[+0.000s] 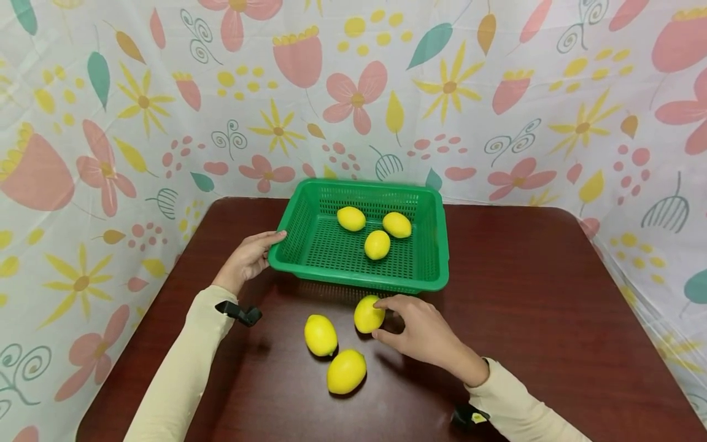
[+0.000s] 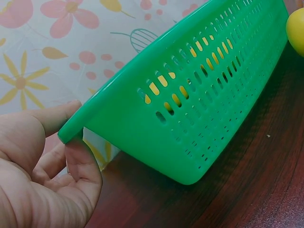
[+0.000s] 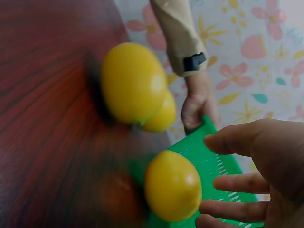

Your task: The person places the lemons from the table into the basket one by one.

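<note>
My left hand (image 1: 247,259) grips the left rim of a green plastic basket (image 1: 353,280); in the left wrist view its thumb and fingers pinch the rim from both sides. Three yellow lemons lie inside, one of them (image 1: 377,245) nearest the front. My right hand (image 1: 424,331) is at a lemon (image 1: 369,315) on the table just before the basket. In the right wrist view the fingers are spread, with fingertips right at the side of that lemon (image 3: 172,186). Two more lemons, one upper (image 1: 320,336) and one lower (image 1: 346,372), lie to its left and nearer to me.
The dark reddish-brown table (image 1: 525,288) reaches out on both sides of the basket. Behind it and at the sides hangs a white cloth (image 1: 353,153) printed with flowers and leaves. A black camera mount (image 1: 239,312) is strapped to the left wrist.
</note>
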Motion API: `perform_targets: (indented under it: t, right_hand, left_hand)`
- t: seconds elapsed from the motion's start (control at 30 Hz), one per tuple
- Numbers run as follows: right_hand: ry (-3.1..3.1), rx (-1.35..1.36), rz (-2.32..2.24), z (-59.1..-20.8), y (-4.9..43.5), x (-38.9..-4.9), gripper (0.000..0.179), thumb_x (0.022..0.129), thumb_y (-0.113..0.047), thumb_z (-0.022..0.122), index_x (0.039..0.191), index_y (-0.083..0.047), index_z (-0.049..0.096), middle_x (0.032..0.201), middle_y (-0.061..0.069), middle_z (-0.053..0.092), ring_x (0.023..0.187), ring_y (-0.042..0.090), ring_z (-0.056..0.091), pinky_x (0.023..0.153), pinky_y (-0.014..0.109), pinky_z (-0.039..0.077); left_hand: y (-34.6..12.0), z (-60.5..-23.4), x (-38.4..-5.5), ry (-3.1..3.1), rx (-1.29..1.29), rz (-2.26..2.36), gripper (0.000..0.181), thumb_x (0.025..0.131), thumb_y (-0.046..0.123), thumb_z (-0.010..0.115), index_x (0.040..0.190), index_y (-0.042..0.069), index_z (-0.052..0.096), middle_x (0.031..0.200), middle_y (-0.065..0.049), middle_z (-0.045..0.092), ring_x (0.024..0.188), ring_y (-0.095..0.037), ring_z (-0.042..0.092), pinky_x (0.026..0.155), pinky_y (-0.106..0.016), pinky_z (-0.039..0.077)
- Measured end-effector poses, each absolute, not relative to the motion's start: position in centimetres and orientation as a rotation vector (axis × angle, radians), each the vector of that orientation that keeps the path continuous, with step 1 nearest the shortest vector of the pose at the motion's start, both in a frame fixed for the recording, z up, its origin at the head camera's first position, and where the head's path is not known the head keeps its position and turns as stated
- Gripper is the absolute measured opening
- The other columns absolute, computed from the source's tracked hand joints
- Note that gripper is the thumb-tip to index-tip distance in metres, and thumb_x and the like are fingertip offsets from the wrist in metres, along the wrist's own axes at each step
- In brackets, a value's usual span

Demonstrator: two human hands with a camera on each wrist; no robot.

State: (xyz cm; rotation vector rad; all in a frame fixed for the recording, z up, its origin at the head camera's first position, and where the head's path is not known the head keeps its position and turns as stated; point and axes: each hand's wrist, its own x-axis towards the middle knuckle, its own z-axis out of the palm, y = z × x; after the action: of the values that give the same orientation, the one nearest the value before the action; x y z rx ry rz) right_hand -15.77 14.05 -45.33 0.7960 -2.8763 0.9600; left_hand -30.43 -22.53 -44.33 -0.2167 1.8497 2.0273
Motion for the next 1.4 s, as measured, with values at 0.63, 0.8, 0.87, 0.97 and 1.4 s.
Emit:
perform_targets:
  t: [0.63, 0.8, 0.87, 0.97, 1.4]
  right_hand:
    - [-3.011, 0.835, 0.739, -46.9, 12.3, -18.0, 0.070, 0.077, -0.037, 0.091, 0.139, -0.021, 0.064, 0.127, 0.009, 0.067, 0.103, 0.025, 0.065, 0.071, 0.040, 0.055]
    - [-2.980, 0.866, 0.706, -47.5, 12.3, -18.2, 0.070, 0.076, -0.036, 0.092, 0.138, -0.022, 0.065, 0.126, 0.009, 0.067, 0.101, 0.024, 0.067, 0.069, 0.039, 0.057]
    - [-2.962, 0.865, 0.705, -47.7, 12.3, -18.3, 0.069, 0.075, -0.037, 0.092, 0.137, -0.022, 0.066, 0.123, 0.009, 0.069, 0.099, 0.023, 0.067, 0.068, 0.038, 0.057]
    - [-2.942, 0.851, 0.712, -47.7, 12.4, -18.2, 0.068, 0.075, -0.038, 0.092, 0.136, -0.021, 0.067, 0.121, 0.007, 0.070, 0.096, 0.021, 0.067, 0.067, 0.035, 0.056]
    - [-2.903, 0.848, 0.767, -47.2, 12.8, -17.1, 0.068, 0.075, -0.040, 0.092, 0.135, -0.022, 0.067, 0.119, 0.005, 0.069, 0.093, 0.016, 0.065, 0.067, 0.032, 0.054]
  left_hand:
    - [-22.5, -44.4, -30.3, 1.884, -0.213, 1.997, 0.055, 0.105, 0.032, 0.062, 0.146, -0.001, 0.047, 0.092, 0.002, 0.072, 0.079, -0.007, 0.070, 0.074, -0.023, 0.059]
    - [-22.5, -44.3, -30.3, 1.875, -0.207, 2.008, 0.053, 0.105, 0.031, 0.062, 0.145, 0.000, 0.048, 0.093, 0.002, 0.071, 0.078, -0.007, 0.069, 0.073, -0.023, 0.059]
    - [-22.5, -44.2, -30.3, 1.874, -0.207, 2.010, 0.052, 0.105, 0.031, 0.062, 0.145, 0.000, 0.048, 0.093, 0.002, 0.071, 0.078, -0.007, 0.070, 0.073, -0.023, 0.059]
    - [-22.4, -44.2, -30.3, 1.874, -0.209, 2.007, 0.053, 0.105, 0.031, 0.062, 0.145, 0.000, 0.048, 0.093, 0.002, 0.071, 0.078, -0.007, 0.070, 0.073, -0.023, 0.059]
    - [-22.5, -44.3, -30.5, 1.885, -0.219, 1.996, 0.054, 0.104, 0.032, 0.063, 0.146, 0.001, 0.048, 0.091, 0.003, 0.071, 0.079, -0.007, 0.069, 0.074, -0.024, 0.059]
